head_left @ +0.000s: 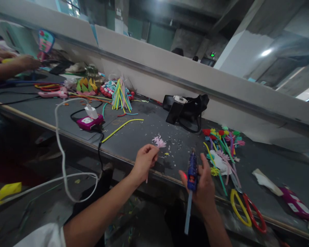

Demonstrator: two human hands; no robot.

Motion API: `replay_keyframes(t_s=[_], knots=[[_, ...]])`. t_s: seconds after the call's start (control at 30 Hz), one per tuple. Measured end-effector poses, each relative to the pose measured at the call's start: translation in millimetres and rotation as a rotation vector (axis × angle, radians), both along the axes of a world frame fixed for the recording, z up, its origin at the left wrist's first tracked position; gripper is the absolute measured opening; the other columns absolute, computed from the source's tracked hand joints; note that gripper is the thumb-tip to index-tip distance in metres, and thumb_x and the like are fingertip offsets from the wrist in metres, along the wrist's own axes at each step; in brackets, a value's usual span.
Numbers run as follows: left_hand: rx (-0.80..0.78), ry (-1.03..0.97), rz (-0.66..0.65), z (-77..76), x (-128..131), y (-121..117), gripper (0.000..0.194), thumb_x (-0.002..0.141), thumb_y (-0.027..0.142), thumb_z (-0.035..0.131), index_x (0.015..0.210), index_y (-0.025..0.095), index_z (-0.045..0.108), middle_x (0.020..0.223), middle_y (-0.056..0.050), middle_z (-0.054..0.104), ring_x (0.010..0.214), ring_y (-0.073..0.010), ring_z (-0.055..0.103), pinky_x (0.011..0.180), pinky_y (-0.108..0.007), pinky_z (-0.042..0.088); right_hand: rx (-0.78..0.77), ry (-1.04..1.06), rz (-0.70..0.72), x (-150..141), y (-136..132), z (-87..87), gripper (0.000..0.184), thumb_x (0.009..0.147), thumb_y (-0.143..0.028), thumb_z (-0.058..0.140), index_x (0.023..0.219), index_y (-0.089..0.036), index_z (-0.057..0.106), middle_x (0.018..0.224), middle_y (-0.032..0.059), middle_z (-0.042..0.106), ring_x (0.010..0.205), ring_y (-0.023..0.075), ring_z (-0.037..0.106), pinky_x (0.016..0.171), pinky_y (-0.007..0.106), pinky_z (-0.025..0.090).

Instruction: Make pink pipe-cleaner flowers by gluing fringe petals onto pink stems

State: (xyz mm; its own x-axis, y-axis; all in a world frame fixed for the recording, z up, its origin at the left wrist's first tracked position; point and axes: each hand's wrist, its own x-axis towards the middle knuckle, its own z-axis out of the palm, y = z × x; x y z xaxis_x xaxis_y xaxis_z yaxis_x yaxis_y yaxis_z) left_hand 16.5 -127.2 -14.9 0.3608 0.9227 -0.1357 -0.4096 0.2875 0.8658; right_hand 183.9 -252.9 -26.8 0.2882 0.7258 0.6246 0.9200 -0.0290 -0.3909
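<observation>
Between the thumb and fingers of my left hand (145, 158) is a pale pink fringed flower (159, 141), held just over the table's front edge; its thin stem shows below the fist. A blue glue gun (192, 171) lies in my right hand (203, 181), nozzle pointing away from me. Its long translucent glue stick (188, 214) sticks out of the back toward me, and a red light glows on its body. Small pale scraps are scattered on the dark table (134, 137) around the flower. To the right lies a bunch of colourful flowers on stems (222, 144).
Scissors (240, 206) with yellow and red handles overhang the front edge at right. Purple power strips (89, 121) lie left and right; a white cable (60, 151) loops off the edge. A black bag (187, 109) sits behind. Another person's hands (25, 62) work at far left.
</observation>
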Motion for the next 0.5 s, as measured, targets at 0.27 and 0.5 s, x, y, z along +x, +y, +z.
replay_keyframes(t_s=[0.27, 0.5], knots=[[-0.009, -0.094, 0.051, 3.2, -9, 11, 0.023, 0.071, 0.030, 0.069, 0.068, 0.017, 0.051, 0.048, 0.008, 0.045, 0.035, -0.0016, 0.025, 0.035, -0.017, 0.014, -0.378, 0.005, -0.209, 64, 10, -15.8, 0.103, 0.076, -0.052, 0.062, 0.152, -0.006, 0.008, 0.148, 0.0248, 0.035, 0.128, 0.0358, 0.048, 0.097, 0.043, 0.045], [-0.053, -0.134, 0.057, 3.8, -14, 15, 0.023, 0.069, 0.030, 0.071, 0.068, 0.017, 0.051, 0.047, 0.008, 0.044, 0.035, -0.0013, 0.025, 0.035, -0.016, 0.014, -0.592, -0.036, -0.203, 68, 2, -10.8, 0.096, 0.078, -0.054, 0.056, 0.152, -0.008, 0.016, 0.135, 0.0224, 0.053, 0.108, 0.0334, 0.063, 0.086, 0.042, 0.048]])
